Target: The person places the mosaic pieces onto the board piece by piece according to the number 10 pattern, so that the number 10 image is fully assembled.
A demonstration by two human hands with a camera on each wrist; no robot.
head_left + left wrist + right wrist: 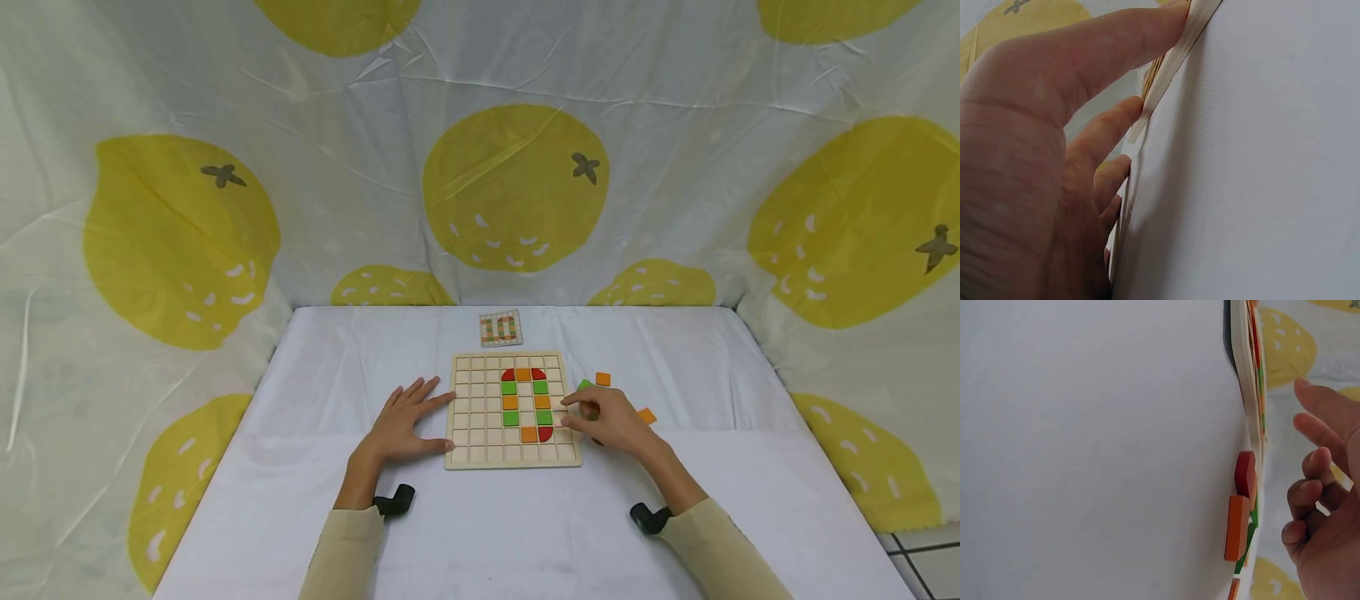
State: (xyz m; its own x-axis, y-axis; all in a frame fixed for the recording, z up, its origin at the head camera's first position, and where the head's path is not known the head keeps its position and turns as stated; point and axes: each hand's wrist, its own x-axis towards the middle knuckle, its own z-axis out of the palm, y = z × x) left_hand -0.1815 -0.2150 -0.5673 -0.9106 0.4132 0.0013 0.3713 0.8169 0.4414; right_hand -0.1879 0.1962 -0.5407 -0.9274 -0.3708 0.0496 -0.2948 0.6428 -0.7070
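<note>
In my head view, the white table (525, 542), cut off below, bears the grid board (477, 417). The left hand (405, 425), spread, touches the board's left edge; the right hand (615, 421), thumb and forefinger parted, is at its right. Beyond lies a card (500, 328), detail too small to read. The right hand partly screens loose tiles (603, 379) from me.

A loose green piece (585, 384) is partly covered by the right hand (611, 419). Pattern on card (501, 328) can't be read, too small. Sleeves (343, 550) are cut off at head view's bottom.
</note>
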